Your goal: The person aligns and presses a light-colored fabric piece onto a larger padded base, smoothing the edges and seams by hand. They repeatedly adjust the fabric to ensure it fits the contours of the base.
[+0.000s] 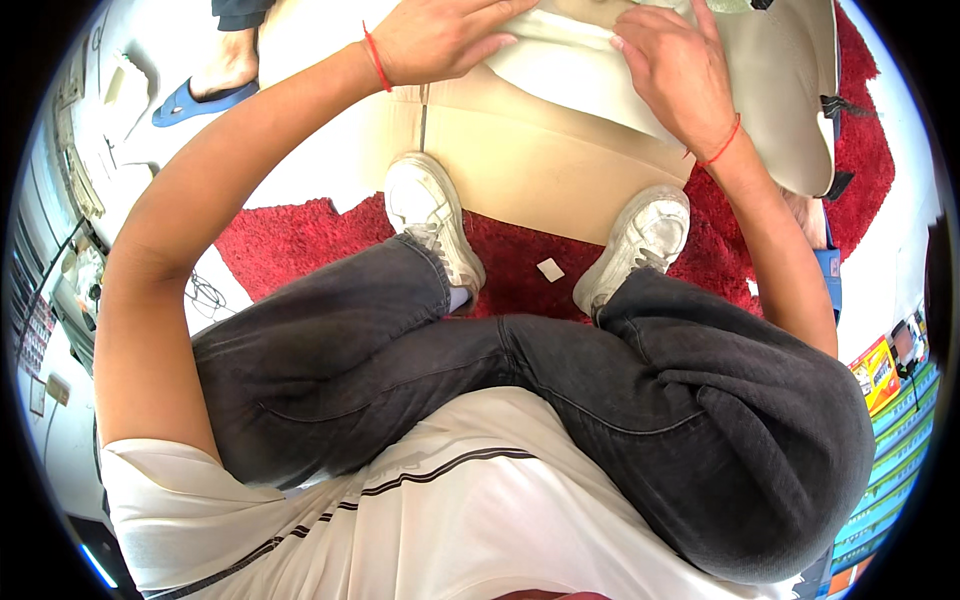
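Note:
A smooth cream-beige cover point(565, 80), leather-like with a paler folded strip, lies at the top of the view. My left hand point(440, 40) is at its left edge, fingers stretched to the right and thumb apart from them; the fingertips lie near the picture's upper rim. On the right side of the strip, my right hand point(675, 70) has its thumb and bent fingers closed on the material, with one finger raised. A bulging beige padded piece point(780, 95) with black straps point(838, 184) sits just right of that hand.
Under the cover a cardboard sheet point(530, 165) reaches down between my shoes point(425, 195). A red shaggy rug point(520, 265) with a small white scrap point(550, 269) lies below. Another person's foot in a blue sandal point(205, 102) is at upper left; another blue sandal point(829, 275) shows at right.

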Available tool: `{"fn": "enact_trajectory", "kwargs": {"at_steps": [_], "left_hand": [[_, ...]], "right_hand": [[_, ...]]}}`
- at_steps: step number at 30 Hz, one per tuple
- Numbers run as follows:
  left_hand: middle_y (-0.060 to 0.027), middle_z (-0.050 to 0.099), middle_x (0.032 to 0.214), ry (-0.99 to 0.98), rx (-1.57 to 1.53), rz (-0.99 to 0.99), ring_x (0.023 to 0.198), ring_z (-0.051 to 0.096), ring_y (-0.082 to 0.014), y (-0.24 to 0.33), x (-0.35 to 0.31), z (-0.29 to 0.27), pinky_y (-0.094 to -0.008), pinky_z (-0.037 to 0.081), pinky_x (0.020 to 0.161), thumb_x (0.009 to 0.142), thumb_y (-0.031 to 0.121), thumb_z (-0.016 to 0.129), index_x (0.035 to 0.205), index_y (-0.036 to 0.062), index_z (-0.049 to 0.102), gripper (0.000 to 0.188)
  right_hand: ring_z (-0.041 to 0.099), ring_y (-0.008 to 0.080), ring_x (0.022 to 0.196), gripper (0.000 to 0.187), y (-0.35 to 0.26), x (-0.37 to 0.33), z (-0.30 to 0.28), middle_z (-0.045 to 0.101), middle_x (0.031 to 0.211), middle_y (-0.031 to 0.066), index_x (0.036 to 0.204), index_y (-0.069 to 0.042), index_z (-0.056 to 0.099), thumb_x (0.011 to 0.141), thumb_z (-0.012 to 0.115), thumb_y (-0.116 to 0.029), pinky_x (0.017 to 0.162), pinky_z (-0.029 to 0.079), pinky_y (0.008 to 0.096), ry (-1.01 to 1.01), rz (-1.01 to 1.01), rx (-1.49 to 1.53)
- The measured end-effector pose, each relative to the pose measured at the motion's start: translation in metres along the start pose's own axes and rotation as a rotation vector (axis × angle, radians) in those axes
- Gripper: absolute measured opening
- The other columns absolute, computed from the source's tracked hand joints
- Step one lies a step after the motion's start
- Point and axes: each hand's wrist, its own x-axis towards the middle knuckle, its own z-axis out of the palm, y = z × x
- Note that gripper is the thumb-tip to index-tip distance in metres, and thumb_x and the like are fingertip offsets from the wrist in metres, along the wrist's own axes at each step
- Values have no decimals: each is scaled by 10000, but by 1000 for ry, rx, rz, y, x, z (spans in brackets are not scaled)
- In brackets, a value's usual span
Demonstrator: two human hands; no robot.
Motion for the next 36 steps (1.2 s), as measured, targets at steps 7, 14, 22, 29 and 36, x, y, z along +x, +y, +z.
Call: {"fn": "enact_trajectory", "kwargs": {"at_steps": [7,14,22,29,36], "left_hand": [[-168,587,1371,111,-155,-40,1404,462,-354,0,8,26,-570,283,1200,964,154,624,1338,1,604,404],[-127,616,1339,82,-109,-9,1377,486,-326,-4,17,22,-557,314,1173,965,177,636,1312,38,632,374],[-116,616,1305,82,-111,-20,1323,509,-311,2,20,17,-555,292,1180,979,240,621,1321,98,639,371],[-72,597,1414,50,-30,70,1393,484,-279,-20,12,16,-558,245,1209,997,243,612,1381,134,623,400],[-54,708,1144,38,1,51,1151,628,-231,-7,38,2,-539,301,1183,957,245,666,1116,98,736,228]], "right_hand": [[679,285,945,171,-15,10,20,703,871,99,872,-65,722,934,630,-195,1177,306,570,16,44,17],[701,327,899,233,-13,21,32,743,901,139,970,-85,779,961,618,-253,1191,275,582,-105,81,-10],[706,321,835,305,-11,31,23,722,768,138,802,-95,788,956,624,-302,1203,255,587,-185,18,-184],[699,277,974,222,11,6,16,750,967,123,977,-116,776,946,654,-299,1235,208,588,-28,-64,-161],[643,333,1154,236,4,-22,-5,710,1231,121,1152,-44,729,930,697,-119,1019,502,406,115,-120,-87]]}}
